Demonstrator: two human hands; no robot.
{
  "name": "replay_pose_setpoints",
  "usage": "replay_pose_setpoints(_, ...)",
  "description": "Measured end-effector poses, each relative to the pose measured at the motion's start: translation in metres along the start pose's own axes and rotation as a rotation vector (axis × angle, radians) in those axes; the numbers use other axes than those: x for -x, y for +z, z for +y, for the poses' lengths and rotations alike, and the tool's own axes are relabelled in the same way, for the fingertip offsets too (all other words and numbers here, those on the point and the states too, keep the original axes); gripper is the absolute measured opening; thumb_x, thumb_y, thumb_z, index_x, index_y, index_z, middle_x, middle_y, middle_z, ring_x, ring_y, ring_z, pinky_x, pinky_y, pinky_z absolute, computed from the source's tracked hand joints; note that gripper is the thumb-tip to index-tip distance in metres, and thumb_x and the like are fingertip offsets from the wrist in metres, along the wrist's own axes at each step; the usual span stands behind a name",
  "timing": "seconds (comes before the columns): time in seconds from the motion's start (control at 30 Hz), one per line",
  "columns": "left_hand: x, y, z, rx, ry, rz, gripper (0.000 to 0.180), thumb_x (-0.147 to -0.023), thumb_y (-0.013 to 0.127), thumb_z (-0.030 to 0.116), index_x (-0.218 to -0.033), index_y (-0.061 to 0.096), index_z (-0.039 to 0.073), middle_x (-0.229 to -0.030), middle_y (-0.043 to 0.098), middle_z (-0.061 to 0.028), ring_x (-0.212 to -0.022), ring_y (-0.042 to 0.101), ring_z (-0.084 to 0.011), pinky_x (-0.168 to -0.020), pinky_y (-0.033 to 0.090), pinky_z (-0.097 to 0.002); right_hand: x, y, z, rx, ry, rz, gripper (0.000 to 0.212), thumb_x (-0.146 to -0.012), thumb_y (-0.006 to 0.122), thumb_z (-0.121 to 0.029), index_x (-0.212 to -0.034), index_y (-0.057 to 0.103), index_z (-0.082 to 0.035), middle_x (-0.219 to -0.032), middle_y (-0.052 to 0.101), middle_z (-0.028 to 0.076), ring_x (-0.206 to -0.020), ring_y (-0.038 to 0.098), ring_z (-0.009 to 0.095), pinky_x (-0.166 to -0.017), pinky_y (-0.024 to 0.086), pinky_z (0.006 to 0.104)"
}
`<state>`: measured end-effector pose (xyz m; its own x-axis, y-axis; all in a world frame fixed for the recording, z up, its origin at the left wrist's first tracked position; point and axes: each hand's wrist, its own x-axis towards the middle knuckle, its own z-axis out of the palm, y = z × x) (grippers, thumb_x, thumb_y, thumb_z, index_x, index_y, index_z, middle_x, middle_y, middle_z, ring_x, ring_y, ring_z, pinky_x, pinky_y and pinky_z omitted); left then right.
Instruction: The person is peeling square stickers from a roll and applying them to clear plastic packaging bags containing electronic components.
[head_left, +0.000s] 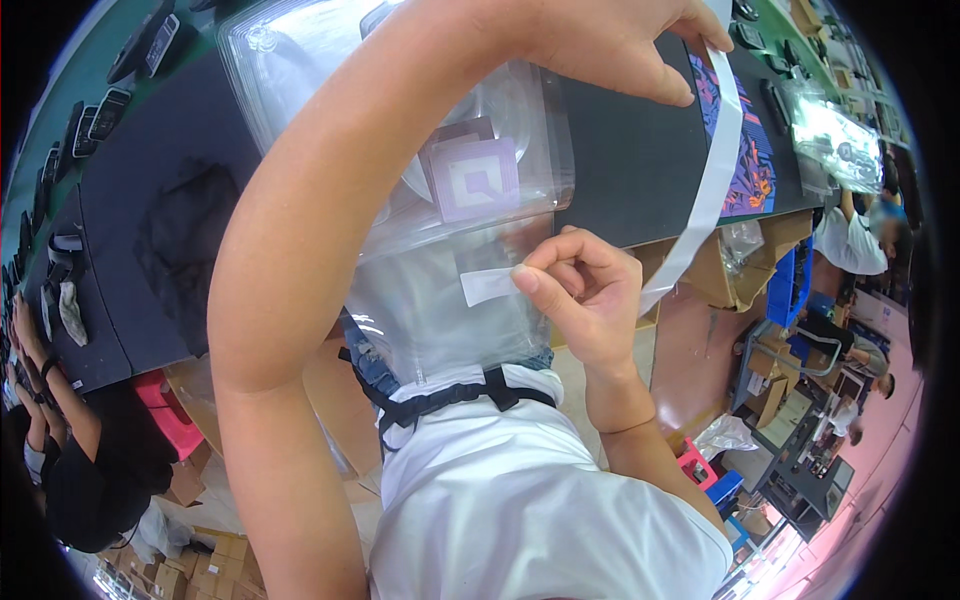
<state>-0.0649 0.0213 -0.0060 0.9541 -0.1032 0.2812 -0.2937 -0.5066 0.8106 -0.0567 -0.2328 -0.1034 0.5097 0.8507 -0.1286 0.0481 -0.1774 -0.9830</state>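
A long white strip (722, 150), perhaps tape or its backing, runs down from the top edge at the right and loops behind my right hand (590, 295). Thumb and forefinger of that hand pinch a short white end piece (490, 287) over the clear plastic bags. My left arm arches across the view, and my left hand (625, 50) is at the upper right. Its fingertips meet the strip, while the thumb stands apart from them. Beneath my arm lies a stack of clear plastic bags (460, 240) with a purple-and-white square label (475, 180).
Brightly patterned purple-orange sheets (745, 150) lie on the black table (610, 150) at right. Beside them sits a shiny plastic package (835, 135). An open carton (740, 260) stands below the table edge. Black cloth (190, 250) is at left, near another person's arms (60, 390).
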Motion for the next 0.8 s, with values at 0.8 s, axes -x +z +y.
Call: replay_pose_setpoints(0.8,-0.011,0.019,-0.040,-0.043,0.168,0.184,0.058,-0.078,0.066,0.019,-0.126,0.060,-0.013,-0.119,0.067,-0.0302,-0.107,0.069,-0.0381,-0.096,0.054,-0.0387,-0.002,0.019,0.008,0.318,-0.416,0.248,0.018,-0.077,0.084,-0.001,-0.089,0.072,-0.006,-0.068,0.053,-0.001,-0.057,0.045,0.008,-0.049,0.033,0.0219)
